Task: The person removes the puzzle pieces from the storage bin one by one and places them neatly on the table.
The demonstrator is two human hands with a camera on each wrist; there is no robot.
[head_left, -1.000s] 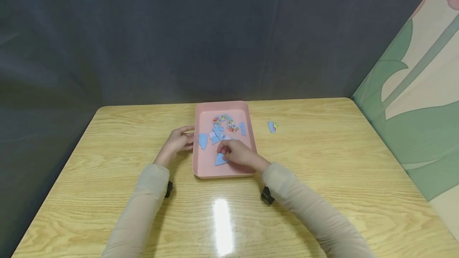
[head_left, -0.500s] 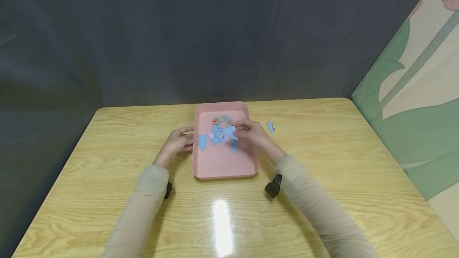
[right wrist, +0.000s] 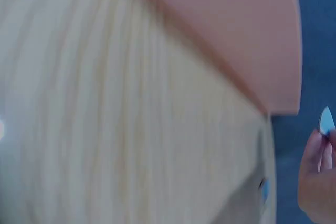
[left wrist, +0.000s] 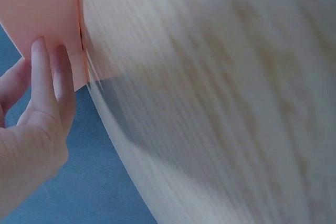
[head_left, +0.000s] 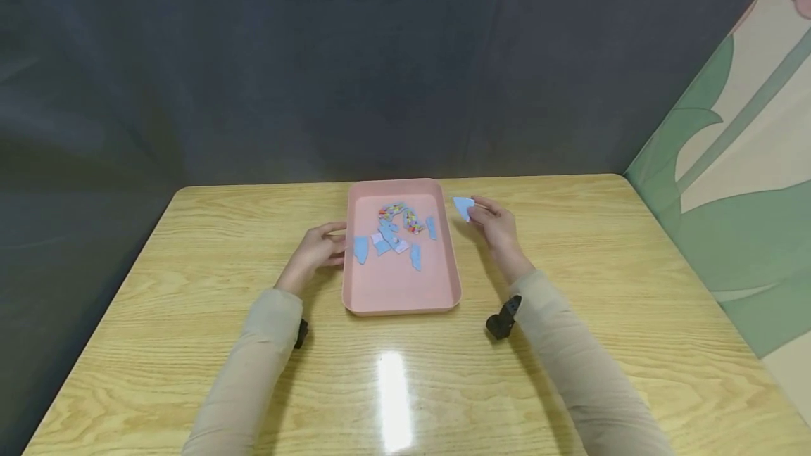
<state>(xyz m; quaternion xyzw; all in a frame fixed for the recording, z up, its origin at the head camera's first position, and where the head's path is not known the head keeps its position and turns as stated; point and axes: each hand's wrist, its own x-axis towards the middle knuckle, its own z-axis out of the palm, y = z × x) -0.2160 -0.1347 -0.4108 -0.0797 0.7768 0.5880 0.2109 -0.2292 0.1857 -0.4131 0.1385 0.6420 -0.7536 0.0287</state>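
Backdrop: dark cloth (head_left: pixel 405 69), softly creased, hangs beyond the worktop's far edge.
Painted wall: pale wall (head_left: pixel 769 160) with broad green leaves, along the right.
Worktop: yellowish worktop (head_left: pixel 329 385), wood-grained, its far corners rounded, a glossy reflection towards the near edge.
Sleeves: beige sleeves (head_left: pixel 241 371), with gathered cuffs, over both forearms.
Tray: smooth pink tray (head_left: pixel 405 294), rectangular, round-cornered and low-walled, by the middle of the worktop's far edge.
Left hand: left hand (head_left: pixel 317 246) touches the outside of the tray's left wall, fingers spread and gently bent, gripping nothing; it has stayed there through all three moments.
Right hand: right hand (head_left: pixel 497 222) has thumb and fingers together, clamped on the held piece (head_left: pixel 463 207), just outside the tray's right edge towards its far right corner.
Change: half a second ago that piece was over the patterned pieces inside the tray; now it is above the worktop.
Tray pieces: curved pieces (head_left: pixel 413 221) with multicoloured patches towards the far edge; plain blue pieces (head_left: pixel 361 250) near the left wall and right of centre.
Held piece: flat, light blue, tapering to a point, pale-edged.
Loose piece: small blue piece (right wrist: pixel 265 188) on the worktop near its far edge, blurred.
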